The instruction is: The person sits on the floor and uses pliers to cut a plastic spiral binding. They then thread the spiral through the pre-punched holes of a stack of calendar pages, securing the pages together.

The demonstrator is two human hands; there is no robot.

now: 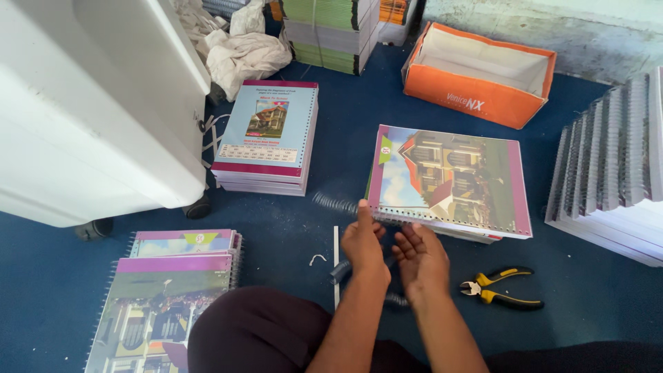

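My left hand (362, 243) sits at the punched near edge of the notebook (449, 181), thumb raised against the cover's corner, fingers pinched on the edge. A blurred wire spiral (333, 203) sticks out to the left of that edge, just beside my thumb. My right hand (420, 257) is just below the same edge, fingers curled loosely and spread; I cannot tell whether they grip anything.

The notebook lies flat on the blue floor (345, 138), house picture facing up, on top of at least one more of its kind. Yellow-handled pliers (501, 288) lie on the floor to the right of my right hand, untouched. A stack of unbound notebooks (268, 135) stands farther left. Bound notebooks (169, 290) lie near my left knee. An orange box (480, 72) sits beyond, open.
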